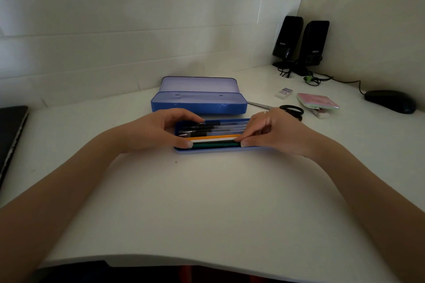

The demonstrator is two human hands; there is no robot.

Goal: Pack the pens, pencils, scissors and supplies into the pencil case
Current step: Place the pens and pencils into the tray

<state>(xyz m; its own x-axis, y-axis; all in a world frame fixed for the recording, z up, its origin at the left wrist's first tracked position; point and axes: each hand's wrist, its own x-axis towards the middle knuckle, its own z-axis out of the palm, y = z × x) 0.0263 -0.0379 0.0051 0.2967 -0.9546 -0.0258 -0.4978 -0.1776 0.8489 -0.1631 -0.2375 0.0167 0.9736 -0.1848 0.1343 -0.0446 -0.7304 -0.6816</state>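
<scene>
Both my hands, left hand (158, 130) and right hand (273, 132), pinch the pencils (213, 141) in the tray (184, 150); scissors (291, 110) lie just behind my right, lengthwise left-right

Both hands meet over the worktop's middle

Left hand (158, 128) and right hand (273, 131) reach in from the near edge, forearms converging, fingers curled and thumbs extended inward, fingertips pressing down.

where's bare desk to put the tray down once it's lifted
Broad bare desk lies in front of the tray, between the forearms, and left toward the laptop. The right is crowded: scissors, eraser, sticky notes, mouse.
</scene>
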